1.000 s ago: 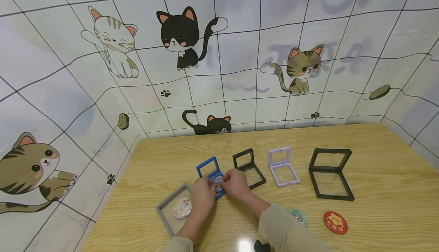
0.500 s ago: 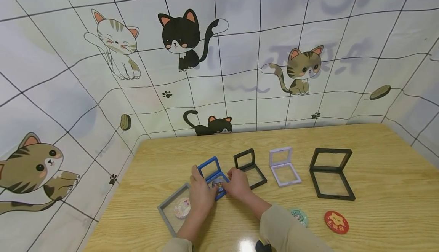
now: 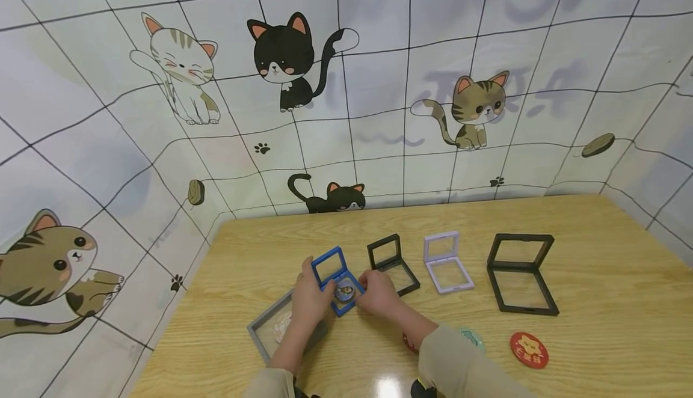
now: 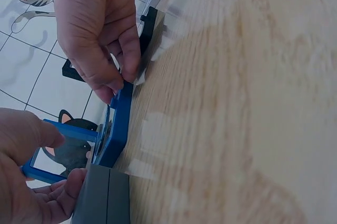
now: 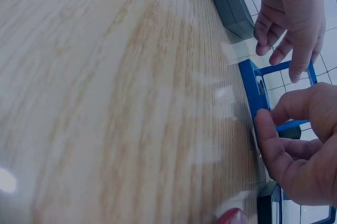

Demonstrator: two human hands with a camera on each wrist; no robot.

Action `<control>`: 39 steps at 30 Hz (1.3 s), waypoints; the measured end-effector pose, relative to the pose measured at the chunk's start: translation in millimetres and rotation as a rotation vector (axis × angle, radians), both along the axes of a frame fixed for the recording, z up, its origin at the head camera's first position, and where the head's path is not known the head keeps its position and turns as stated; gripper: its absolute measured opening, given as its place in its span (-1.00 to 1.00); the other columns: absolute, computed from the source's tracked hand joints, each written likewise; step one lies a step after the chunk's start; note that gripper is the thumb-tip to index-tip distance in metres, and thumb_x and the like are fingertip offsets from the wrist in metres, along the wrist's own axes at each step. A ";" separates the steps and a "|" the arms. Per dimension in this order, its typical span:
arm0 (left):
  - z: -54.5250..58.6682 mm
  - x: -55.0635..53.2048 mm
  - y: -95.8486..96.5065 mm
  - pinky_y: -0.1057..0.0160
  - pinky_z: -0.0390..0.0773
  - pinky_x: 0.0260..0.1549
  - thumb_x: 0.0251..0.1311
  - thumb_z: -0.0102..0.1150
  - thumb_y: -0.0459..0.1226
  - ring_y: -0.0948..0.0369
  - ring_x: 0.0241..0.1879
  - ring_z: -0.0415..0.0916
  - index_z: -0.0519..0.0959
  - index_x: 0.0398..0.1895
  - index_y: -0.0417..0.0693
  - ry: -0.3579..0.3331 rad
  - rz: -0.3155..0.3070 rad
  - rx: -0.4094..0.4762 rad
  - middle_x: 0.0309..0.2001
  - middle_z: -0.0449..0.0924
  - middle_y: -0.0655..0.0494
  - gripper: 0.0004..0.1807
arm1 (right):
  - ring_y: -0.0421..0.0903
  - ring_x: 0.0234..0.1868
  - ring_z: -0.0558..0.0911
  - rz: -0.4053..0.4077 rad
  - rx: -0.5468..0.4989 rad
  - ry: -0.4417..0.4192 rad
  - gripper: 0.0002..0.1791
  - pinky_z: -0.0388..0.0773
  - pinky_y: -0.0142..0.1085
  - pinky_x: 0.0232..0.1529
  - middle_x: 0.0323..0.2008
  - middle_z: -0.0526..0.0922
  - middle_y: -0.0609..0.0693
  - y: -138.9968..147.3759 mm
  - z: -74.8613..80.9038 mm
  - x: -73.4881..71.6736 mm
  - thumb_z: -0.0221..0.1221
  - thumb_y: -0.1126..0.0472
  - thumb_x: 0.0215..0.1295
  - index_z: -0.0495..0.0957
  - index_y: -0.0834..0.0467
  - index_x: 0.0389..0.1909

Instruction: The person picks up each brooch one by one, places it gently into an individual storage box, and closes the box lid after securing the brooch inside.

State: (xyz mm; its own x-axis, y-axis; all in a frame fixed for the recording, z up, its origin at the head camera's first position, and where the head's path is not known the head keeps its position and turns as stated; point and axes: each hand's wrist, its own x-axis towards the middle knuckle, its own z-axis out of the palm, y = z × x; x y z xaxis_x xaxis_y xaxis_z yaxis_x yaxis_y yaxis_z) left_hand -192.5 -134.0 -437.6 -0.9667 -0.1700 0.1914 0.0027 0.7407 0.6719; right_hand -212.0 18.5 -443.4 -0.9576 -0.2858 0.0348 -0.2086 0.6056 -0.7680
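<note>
A blue display frame (image 3: 351,309) lies unfolded, its lid (image 3: 330,264) raised. Inside its lower half sits a round picture badge (image 3: 344,291). My right hand (image 3: 379,294) pinches the frame's right edge between thumb and fingers, also plain in the right wrist view, where that hand (image 5: 308,140) is at the blue edge. My left hand (image 3: 311,299) is at the lid's left side, fingers loosely bent. In the left wrist view the left thumb (image 4: 50,133) overlaps the lid window, with the other fingers below. A grey frame (image 3: 262,335) holding a pale round badge lies partly under the left forearm.
Rightward stand a small black frame (image 3: 407,287), a lilac frame (image 3: 449,290) and a larger black frame (image 3: 527,311), all unfolded. Nearer are a red badge (image 3: 529,350) and a green badge (image 3: 472,339), partly behind the right sleeve. A cat-patterned wall covering (image 3: 379,163) rises behind.
The round badge, earlier between the fingers of both hands, now lies in the blue frame. The left hand has shifted to the lid's side; the right has moved to the frame's right edge.
</note>
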 end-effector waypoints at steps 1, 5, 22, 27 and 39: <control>0.8 0.2 -0.4 -0.03 0.49 -0.38 0.01 0.23 -0.29 -0.20 -0.27 0.48 0.11 0.23 -0.33 0.001 -0.004 0.003 -0.16 0.43 -0.41 -0.26 | -0.03 -0.38 0.52 0.010 0.000 -0.013 -0.61 0.50 -0.27 -0.40 -0.38 0.53 0.15 0.4 0.3 -0.1 0.26 0.43 -0.17 0.48 0.47 -0.22; 2.3 1.2 -0.7 -0.04 0.49 -0.34 0.02 0.20 -0.31 -0.20 -0.22 0.47 0.12 0.23 -0.32 -0.011 -0.011 0.022 -0.13 0.42 -0.39 -0.28 | -0.03 -0.37 0.51 0.031 0.020 -0.013 -0.57 0.50 -0.24 -0.35 -0.38 0.52 0.15 0.9 -0.3 -0.4 0.27 0.46 -0.22 0.47 0.49 -0.21; -4.0 1.1 -2.0 0.28 0.31 -0.59 -0.03 0.18 -0.33 0.19 -0.54 0.30 0.24 0.14 -0.30 0.062 -0.037 0.027 -0.49 0.40 -0.04 -0.39 | -0.08 -0.44 0.43 0.029 0.046 0.056 -0.62 0.43 -0.26 -0.42 -0.48 0.48 0.09 0.0 -3.3 -0.5 0.28 0.47 -0.31 0.49 0.44 -0.32; -3.0 2.1 -2.0 0.32 0.33 -0.62 -0.03 0.19 -0.32 0.21 -0.57 0.31 0.28 0.07 -0.30 0.050 -0.039 0.043 -0.49 0.43 -0.04 -0.44 | -0.09 -0.45 0.43 0.030 0.048 0.060 -0.63 0.42 -0.27 -0.44 -0.49 0.48 0.09 -0.6 -4.5 -0.9 0.28 0.47 -0.32 0.49 0.44 -0.34; 2.2 7.7 0.6 0.32 0.38 -0.66 -0.03 0.21 -0.32 0.23 -0.63 0.40 0.44 -0.19 -0.34 0.050 -0.027 0.093 -0.59 0.48 0.04 -0.66 | -0.11 -0.49 0.42 0.025 0.040 0.040 -0.64 0.41 -0.32 -0.48 -0.53 0.46 0.05 -0.5 -4.4 -0.5 0.28 0.46 -0.30 0.48 0.43 -0.34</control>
